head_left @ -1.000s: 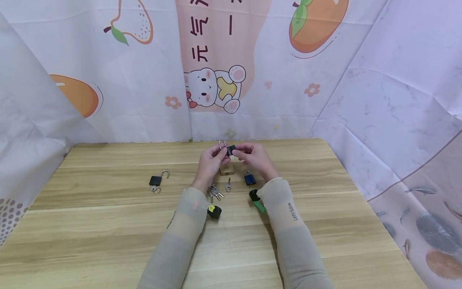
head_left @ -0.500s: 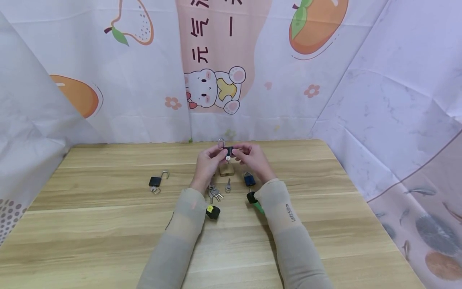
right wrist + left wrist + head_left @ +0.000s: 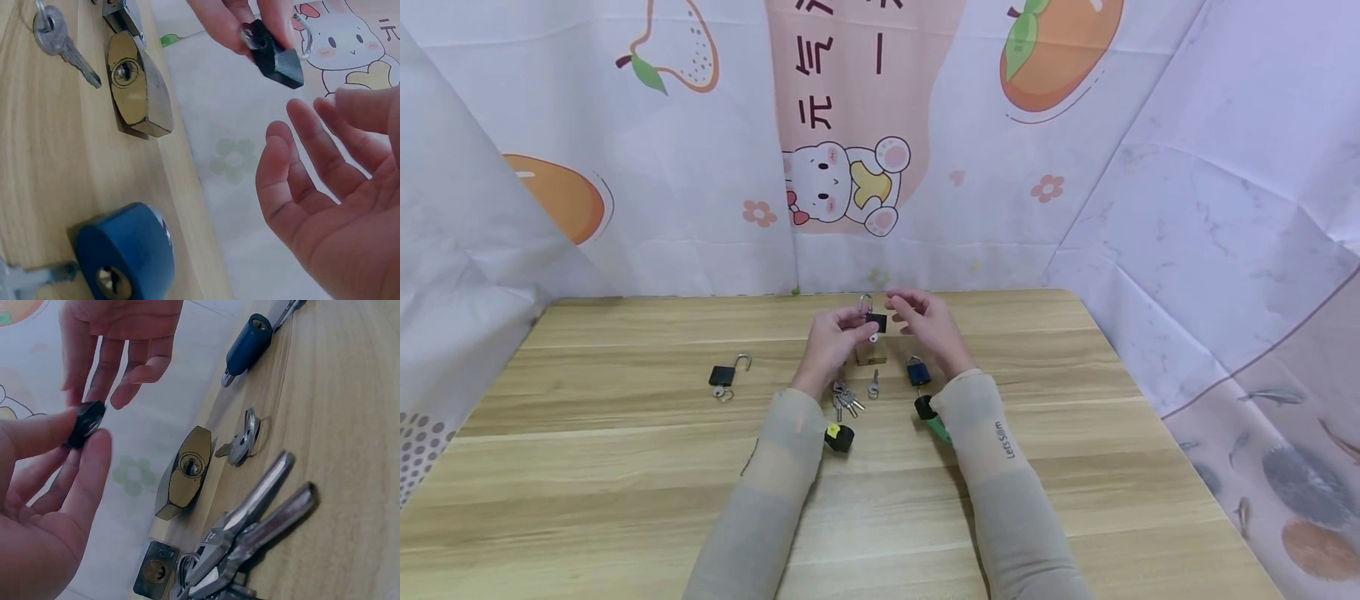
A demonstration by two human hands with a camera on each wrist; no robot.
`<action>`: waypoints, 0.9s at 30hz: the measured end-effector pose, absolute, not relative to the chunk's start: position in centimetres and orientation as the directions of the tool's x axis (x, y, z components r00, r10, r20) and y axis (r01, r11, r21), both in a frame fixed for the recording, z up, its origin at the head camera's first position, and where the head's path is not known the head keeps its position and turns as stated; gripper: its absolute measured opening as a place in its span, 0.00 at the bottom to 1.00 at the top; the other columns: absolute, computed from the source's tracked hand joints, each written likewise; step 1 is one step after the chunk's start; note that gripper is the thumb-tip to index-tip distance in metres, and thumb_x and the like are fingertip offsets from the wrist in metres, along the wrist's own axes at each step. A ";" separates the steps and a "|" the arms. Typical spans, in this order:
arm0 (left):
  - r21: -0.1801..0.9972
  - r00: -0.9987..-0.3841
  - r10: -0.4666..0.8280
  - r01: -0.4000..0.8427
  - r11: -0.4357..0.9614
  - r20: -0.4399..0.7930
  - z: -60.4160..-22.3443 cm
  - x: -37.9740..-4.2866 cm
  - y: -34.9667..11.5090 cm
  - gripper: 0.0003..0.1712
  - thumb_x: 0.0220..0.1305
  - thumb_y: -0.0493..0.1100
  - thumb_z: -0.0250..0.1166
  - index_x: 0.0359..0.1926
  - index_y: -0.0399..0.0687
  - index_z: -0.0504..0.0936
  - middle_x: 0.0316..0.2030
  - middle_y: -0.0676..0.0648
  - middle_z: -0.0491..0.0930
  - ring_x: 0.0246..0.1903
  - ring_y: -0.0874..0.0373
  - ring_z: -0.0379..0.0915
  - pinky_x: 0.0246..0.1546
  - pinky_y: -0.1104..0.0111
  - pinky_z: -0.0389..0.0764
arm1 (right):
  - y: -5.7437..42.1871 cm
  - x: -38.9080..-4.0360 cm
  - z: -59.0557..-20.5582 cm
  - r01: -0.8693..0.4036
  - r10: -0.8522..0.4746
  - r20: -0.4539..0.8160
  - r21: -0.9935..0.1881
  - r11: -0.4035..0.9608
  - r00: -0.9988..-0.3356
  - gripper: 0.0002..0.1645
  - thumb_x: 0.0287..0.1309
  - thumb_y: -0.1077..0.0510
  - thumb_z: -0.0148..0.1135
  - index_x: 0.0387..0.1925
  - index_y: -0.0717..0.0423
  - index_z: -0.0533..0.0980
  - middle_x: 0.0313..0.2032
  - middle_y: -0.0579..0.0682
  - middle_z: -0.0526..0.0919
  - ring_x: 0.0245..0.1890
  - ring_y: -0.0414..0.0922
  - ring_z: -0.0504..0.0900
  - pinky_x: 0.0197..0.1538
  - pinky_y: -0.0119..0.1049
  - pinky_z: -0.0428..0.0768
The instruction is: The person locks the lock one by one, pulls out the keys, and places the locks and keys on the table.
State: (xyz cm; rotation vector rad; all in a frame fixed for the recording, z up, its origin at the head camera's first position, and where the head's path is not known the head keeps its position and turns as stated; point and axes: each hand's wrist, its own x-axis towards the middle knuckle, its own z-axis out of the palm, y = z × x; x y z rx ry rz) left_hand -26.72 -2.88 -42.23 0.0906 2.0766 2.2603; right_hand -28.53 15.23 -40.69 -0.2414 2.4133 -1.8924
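My left hand (image 3: pixel 831 343) pinches a small black padlock (image 3: pixel 877 322) between thumb and fingers, above the back part of the table. Its shackle (image 3: pixel 866 302) stands up, and a key (image 3: pixel 874 337) sticks out of the bottom of the body. In the right wrist view the padlock's dark body (image 3: pixel 281 62) is tilted, with the other hand's fingers behind it. My right hand (image 3: pixel 931 327) is just right of the padlock, its fingers loosely bent and holding nothing. A brass padlock (image 3: pixel 871 357) stands on the table below the hands.
A blue padlock (image 3: pixel 918 372) and a loose key (image 3: pixel 874 385) lie near the brass one. Beside my left wrist is a bunch of keys (image 3: pixel 250 525). An unlocked black padlock (image 3: pixel 722 377) lies further left. Black items with yellow (image 3: pixel 839 437) and green (image 3: pixel 937 429) parts lie by my forearms.
Both hands had fingers on the black padlock earlier. The right hand has let go and drawn slightly away, while the left keeps hold and has lowered the padlock a little.
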 end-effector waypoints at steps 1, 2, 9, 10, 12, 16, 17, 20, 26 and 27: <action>0.998 -0.993 0.114 -0.012 -0.065 -0.004 -42.2 -26.7 -2.9 0.23 0.63 0.30 0.70 0.59 0.31 0.80 0.47 0.36 0.83 0.41 0.54 0.82 0.44 0.66 0.85 | 15.2 -28.5 -40.6 -0.091 -0.166 0.053 -0.969 0.229 -0.985 0.23 0.75 0.50 0.57 0.61 0.59 0.77 0.54 0.60 0.82 0.54 0.60 0.79 0.53 0.53 0.81; 0.999 -0.991 0.137 -0.012 -0.050 -0.005 -42.2 -26.7 -3.0 0.23 0.63 0.30 0.70 0.60 0.30 0.79 0.47 0.36 0.83 0.42 0.53 0.82 0.44 0.66 0.85 | 15.2 -28.5 -40.6 -0.101 -0.175 0.062 -0.969 0.227 -0.983 0.23 0.75 0.49 0.57 0.62 0.59 0.77 0.55 0.59 0.82 0.55 0.60 0.79 0.53 0.53 0.81; 0.995 -0.977 0.211 0.016 0.097 -0.005 -42.4 -26.6 -3.2 0.20 0.64 0.35 0.71 0.56 0.32 0.82 0.46 0.40 0.85 0.42 0.53 0.82 0.41 0.70 0.83 | 15.1 -28.4 -40.6 -0.133 -0.235 0.075 -0.962 0.238 -0.969 0.23 0.75 0.50 0.58 0.62 0.59 0.78 0.57 0.53 0.82 0.57 0.56 0.78 0.55 0.56 0.79; 0.994 -0.977 0.215 0.021 0.110 -0.004 -42.4 -26.6 -3.2 0.20 0.64 0.35 0.71 0.56 0.32 0.82 0.46 0.40 0.86 0.42 0.54 0.82 0.41 0.70 0.82 | 15.1 -28.3 -40.5 -0.136 -0.241 0.077 -0.961 0.240 -0.967 0.23 0.75 0.51 0.58 0.62 0.59 0.78 0.58 0.53 0.82 0.57 0.55 0.78 0.56 0.56 0.78; 0.990 -0.977 0.213 0.032 0.137 0.002 -42.5 -26.6 -3.1 0.20 0.64 0.36 0.71 0.55 0.33 0.83 0.46 0.41 0.86 0.42 0.54 0.83 0.40 0.70 0.82 | 15.0 -28.2 -40.5 -0.150 -0.247 0.089 -0.958 0.243 -0.965 0.22 0.75 0.52 0.58 0.62 0.59 0.78 0.58 0.54 0.81 0.56 0.55 0.78 0.55 0.56 0.79; 0.985 -0.978 0.207 0.051 0.167 0.015 -42.7 -26.6 -3.0 0.19 0.64 0.37 0.72 0.54 0.33 0.84 0.45 0.41 0.87 0.41 0.54 0.83 0.40 0.69 0.83 | 15.0 -28.2 -40.5 -0.178 -0.264 0.108 -0.950 0.258 -0.959 0.22 0.75 0.52 0.57 0.61 0.60 0.78 0.59 0.59 0.80 0.54 0.58 0.78 0.52 0.49 0.80; 0.983 -0.979 0.203 0.054 0.175 0.018 -42.7 -26.6 -2.9 0.18 0.63 0.37 0.72 0.53 0.34 0.85 0.44 0.41 0.87 0.41 0.54 0.83 0.40 0.69 0.83 | 15.0 -28.2 -40.5 -0.181 -0.264 0.110 -0.947 0.264 -0.958 0.22 0.75 0.51 0.58 0.61 0.60 0.78 0.59 0.59 0.80 0.53 0.59 0.78 0.51 0.47 0.81; 0.980 -0.981 0.191 0.060 0.192 0.023 -42.7 -26.6 -2.9 0.17 0.64 0.37 0.72 0.52 0.35 0.85 0.44 0.42 0.87 0.41 0.55 0.83 0.39 0.70 0.83 | 14.9 -28.1 -40.5 -0.179 -0.255 0.106 -0.942 0.283 -0.961 0.24 0.73 0.49 0.60 0.60 0.60 0.79 0.57 0.57 0.82 0.50 0.56 0.79 0.48 0.42 0.81; 0.985 -0.986 0.166 0.016 0.171 -0.012 -42.4 -26.5 -2.9 0.19 0.65 0.38 0.72 0.55 0.36 0.84 0.45 0.42 0.86 0.40 0.54 0.83 0.41 0.68 0.83 | 14.8 -28.2 -40.5 -0.165 -0.242 0.099 -0.948 0.273 -0.965 0.24 0.70 0.47 0.63 0.58 0.57 0.80 0.53 0.54 0.83 0.47 0.49 0.80 0.50 0.46 0.81; 0.987 -0.986 0.164 0.006 0.162 -0.021 -42.4 -26.4 -3.0 0.19 0.65 0.38 0.72 0.55 0.36 0.84 0.45 0.42 0.86 0.41 0.54 0.83 0.41 0.67 0.84 | 14.8 -28.2 -40.6 -0.165 -0.243 0.099 -0.949 0.268 -0.965 0.24 0.70 0.47 0.63 0.58 0.57 0.80 0.54 0.54 0.83 0.47 0.49 0.80 0.51 0.48 0.81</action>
